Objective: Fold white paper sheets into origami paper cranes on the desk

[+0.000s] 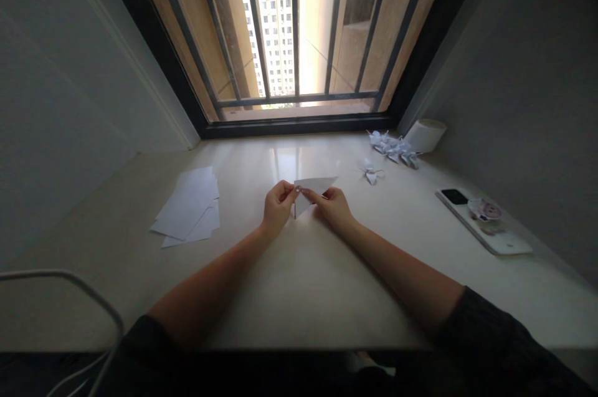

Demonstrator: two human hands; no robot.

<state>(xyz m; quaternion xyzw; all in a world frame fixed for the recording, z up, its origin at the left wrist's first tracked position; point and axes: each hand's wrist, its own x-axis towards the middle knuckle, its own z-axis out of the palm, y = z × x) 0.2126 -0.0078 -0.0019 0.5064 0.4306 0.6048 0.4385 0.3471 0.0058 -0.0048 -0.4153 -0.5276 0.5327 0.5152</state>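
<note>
Nearest, at the lower left, a thin greyish cable (pixel 84 286) makes a curve over the near edge of the pale, glossy windowsill (pixel 299 297) and passes close by the dark left sleeve (pixel 149 347). The dark right sleeve (pixel 490 322) is at the other side, and both bare forearms reach inward across the sill, covering some of its surface.

At the right, near the wall, there lies a white phone (pixel 507 242) with a black camera block; a round grip with a pinkish cartoon picture (pixel 486 209) hides a part of its back. At the left, well apart from the hands, lies a loose, overlapping stack of white paper sheets (pixel 189 204).

In the middle, between both hands, is a pointed, folded piece of white paper (pixel 314 184). The left hand (pixel 279 204) pinches its left side with the thumb and fingertips. The right hand (pixel 335 207) grips it also, the thumb in front, and covers a part of it.

Farther, to the right, one small folded white paper figure (pixel 370 172) lies alone. Behind it, a pile of similar white paper figures (pixel 395 149) partly hides a white cylinder-shaped object (pixel 426 135). Farthest are the black window frame (pixel 299 129) and dark upright bars (pixel 296 23), which cross the view of a tall pale building (pixel 275 23)
</note>
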